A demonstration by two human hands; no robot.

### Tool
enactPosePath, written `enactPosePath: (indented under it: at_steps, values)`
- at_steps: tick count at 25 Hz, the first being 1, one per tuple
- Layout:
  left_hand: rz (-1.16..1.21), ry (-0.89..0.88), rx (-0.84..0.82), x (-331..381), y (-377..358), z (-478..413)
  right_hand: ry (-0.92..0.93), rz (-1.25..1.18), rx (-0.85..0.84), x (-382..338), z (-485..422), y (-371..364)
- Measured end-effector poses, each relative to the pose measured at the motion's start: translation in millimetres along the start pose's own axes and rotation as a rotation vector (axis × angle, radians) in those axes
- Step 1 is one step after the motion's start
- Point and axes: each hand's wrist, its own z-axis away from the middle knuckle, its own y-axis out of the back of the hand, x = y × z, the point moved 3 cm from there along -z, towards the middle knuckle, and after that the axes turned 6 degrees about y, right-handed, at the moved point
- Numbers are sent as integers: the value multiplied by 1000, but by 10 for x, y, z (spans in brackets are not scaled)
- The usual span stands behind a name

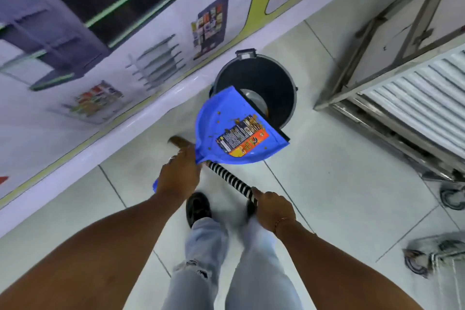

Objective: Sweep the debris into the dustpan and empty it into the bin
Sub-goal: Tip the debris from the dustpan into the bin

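Note:
My left hand grips the handle of a blue dustpan. The pan is held above the floor with its front lip over the rim of a dark round bin. Inside the pan lie an orange and black snack wrapper and brown crumbs. My right hand is closed around a black-and-white striped broom handle, which runs under the dustpan. The brown broom head peeks out to the left of the pan.
A printed wall panel with a white ledge runs along the left. A metal rack and a white slatted unit stand at right. Another person's shoe is at lower right. My legs and a black shoe are below the hands.

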Motion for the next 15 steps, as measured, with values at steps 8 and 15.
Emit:
enactPosePath:
  at_steps: [8, 15]
  values:
    - [107, 184, -380, 1093, 211, -900, 59, -27, -133, 270, -504, 750]
    - [689, 571, -470, 1212, 88, -1084, 135, 42, -157, 401, -658, 1051]
